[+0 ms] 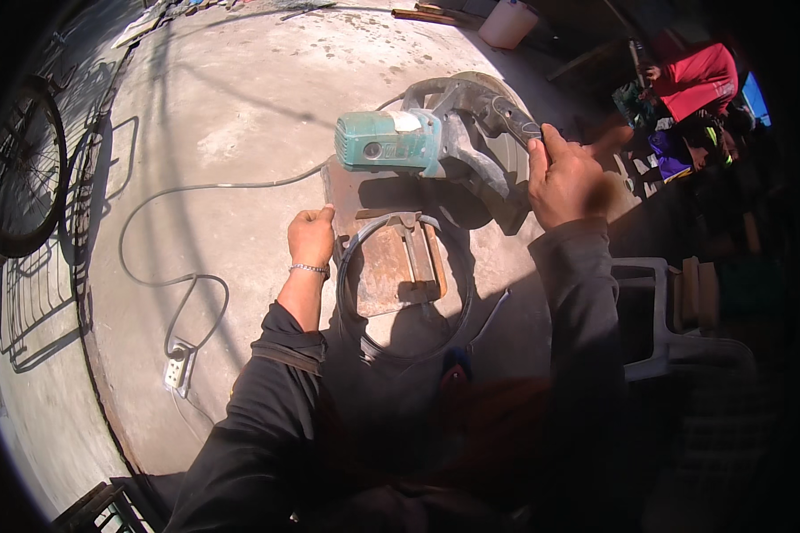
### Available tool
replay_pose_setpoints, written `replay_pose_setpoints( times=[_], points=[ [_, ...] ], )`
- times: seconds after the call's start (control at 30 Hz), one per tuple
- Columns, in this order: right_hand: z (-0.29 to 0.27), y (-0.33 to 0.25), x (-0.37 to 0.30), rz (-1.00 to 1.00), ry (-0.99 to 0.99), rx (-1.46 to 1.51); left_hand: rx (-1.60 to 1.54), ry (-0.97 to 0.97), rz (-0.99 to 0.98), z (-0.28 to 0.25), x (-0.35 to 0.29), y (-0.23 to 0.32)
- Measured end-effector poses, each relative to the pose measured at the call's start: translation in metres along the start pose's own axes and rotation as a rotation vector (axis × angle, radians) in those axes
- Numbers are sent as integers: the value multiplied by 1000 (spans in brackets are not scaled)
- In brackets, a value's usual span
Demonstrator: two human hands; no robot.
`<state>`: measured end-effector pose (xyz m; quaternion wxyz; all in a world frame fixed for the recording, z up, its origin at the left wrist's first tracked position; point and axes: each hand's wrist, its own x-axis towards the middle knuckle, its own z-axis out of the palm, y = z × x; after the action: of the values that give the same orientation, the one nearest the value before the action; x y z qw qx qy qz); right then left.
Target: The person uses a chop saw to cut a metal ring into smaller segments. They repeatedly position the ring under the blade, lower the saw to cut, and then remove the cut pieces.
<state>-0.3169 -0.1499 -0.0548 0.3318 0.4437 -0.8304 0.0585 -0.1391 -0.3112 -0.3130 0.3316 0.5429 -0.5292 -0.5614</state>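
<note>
A cut-off saw with a teal motor housing (387, 140) stands on the floor ahead of me, its dark round disc partly hidden by the guard. My right hand (571, 182) is at the end of the saw's black handle (514, 120), thumb and fingers spread, a finger blurred. Beside the left edge of the saw's rusty base plate (384, 277), my left hand (311, 238) is closed, thumb toward the edge; what it pinches is hidden. A dark ring of coiled rod or hose (345, 306) circles the near part of the base, passing by the metal vise (409, 244).
A grey cable (182, 188) loops left to a white socket strip (178, 366). Past it are a bicycle wheel (28, 169) and a metal rack. To the right stand a white plastic chair (658, 311) and, farther off, a person in red (698, 80). A pale bucket (508, 22) sits behind.
</note>
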Motion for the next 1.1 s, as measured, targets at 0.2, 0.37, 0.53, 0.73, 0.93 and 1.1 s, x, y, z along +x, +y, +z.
replay_pose_setpoints(
  times=[0.2, 0.37, 0.53, 0.73, 0.93, 1.1],
  points=[
    [3, -12, -83, 91, 46, 48, -122, 60, -29, 7, -2, 11],
    [21, -17, -152, 150, 113, 126, -232, 167, -11, 19, 8, 15],
    [35, -19, -175, 139, 189, 213, -242, 79, -23, 31, 0, 37],
    [-1, -27, -136, 367, -269, 159, -181, 174, 11, 35, -22, 41],
    [21, -9, -62, 541, -536, 250, -164, 221, 12, 27, -46, 54],
    [32, -6, -56, 615, -829, 548, 33, 337, 208, 10, -32, 48]
  ],
)
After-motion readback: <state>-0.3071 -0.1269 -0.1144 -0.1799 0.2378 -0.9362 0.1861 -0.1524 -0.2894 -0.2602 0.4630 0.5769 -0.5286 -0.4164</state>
